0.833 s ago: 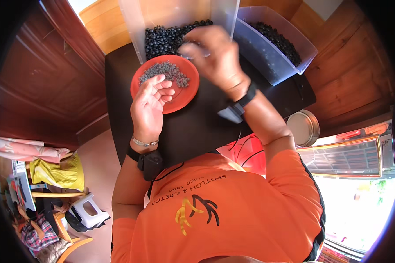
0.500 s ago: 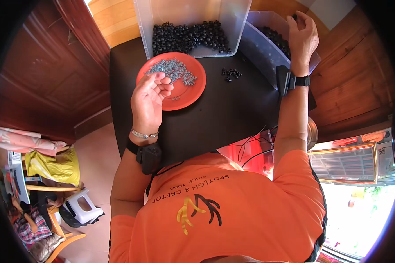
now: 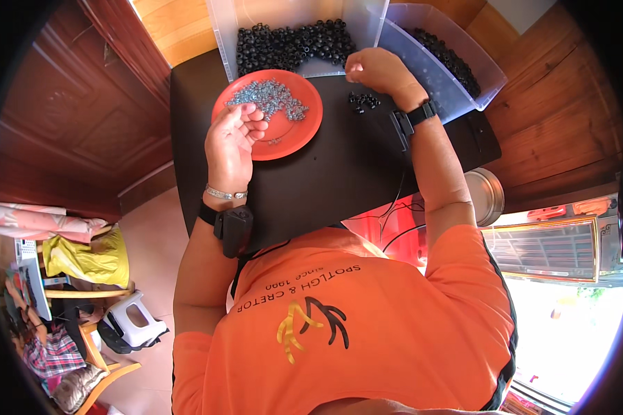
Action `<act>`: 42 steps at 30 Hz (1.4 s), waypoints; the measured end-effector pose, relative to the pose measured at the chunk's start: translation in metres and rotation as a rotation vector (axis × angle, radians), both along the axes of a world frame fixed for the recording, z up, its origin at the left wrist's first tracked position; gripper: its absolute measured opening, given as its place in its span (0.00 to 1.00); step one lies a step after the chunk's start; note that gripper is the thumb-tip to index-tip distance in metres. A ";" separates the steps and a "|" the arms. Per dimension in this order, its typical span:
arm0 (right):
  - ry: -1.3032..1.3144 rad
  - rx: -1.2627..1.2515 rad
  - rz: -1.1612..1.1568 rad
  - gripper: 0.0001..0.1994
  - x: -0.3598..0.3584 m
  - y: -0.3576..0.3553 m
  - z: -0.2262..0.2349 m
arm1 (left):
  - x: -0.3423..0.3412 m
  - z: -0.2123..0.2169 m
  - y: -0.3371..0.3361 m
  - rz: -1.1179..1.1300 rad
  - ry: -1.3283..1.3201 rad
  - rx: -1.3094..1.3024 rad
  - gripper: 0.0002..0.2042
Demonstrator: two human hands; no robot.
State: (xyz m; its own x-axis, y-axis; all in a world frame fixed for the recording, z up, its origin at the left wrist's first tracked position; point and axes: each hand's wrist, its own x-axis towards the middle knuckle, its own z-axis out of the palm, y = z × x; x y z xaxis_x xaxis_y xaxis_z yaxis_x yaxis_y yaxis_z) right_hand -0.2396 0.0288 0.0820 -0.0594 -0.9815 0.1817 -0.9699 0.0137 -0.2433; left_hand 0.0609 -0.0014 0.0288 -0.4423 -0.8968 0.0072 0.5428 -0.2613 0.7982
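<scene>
My left hand (image 3: 230,145) is held over the near left part of an orange-red plate (image 3: 304,138), palm up and fingers curled toward the thumb. Anything pinched there is too small to make out. Small silvery metal pieces (image 3: 273,95) lie heaped on the plate. My right hand (image 3: 384,75) hovers just beyond a little pile of small black parts (image 3: 364,102), fingers bent inward, their contents hidden. Round black parts with hollow centres (image 3: 294,47) fill the bottom of the clear plastic bin (image 3: 227,41) beside it.
A second clear bin (image 3: 429,90) holding black parts (image 3: 450,59) stands at the right. The dark tabletop (image 3: 311,187) carries everything. At the lower left are a white stool (image 3: 135,321) and a yellow cloth-like item (image 3: 86,259).
My right hand has swung left from over the right bin, where it pinched a small black part, to near the pile and left bin. My left hand has barely moved.
</scene>
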 end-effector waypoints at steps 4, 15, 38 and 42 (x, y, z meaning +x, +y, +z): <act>0.129 0.116 -0.027 0.12 0.004 0.007 -0.008 | 0.001 0.001 0.001 -0.016 -0.006 -0.022 0.10; 0.172 0.098 -0.006 0.10 0.006 -0.017 -0.027 | 0.001 -0.003 -0.004 0.005 -0.016 0.000 0.10; 0.219 -0.082 0.115 0.12 0.011 -0.103 -0.039 | -0.002 0.004 0.002 -0.009 -0.015 -0.009 0.09; -0.194 -0.177 0.091 0.12 0.020 -0.084 -0.028 | 0.000 0.002 0.002 -0.016 -0.013 -0.025 0.09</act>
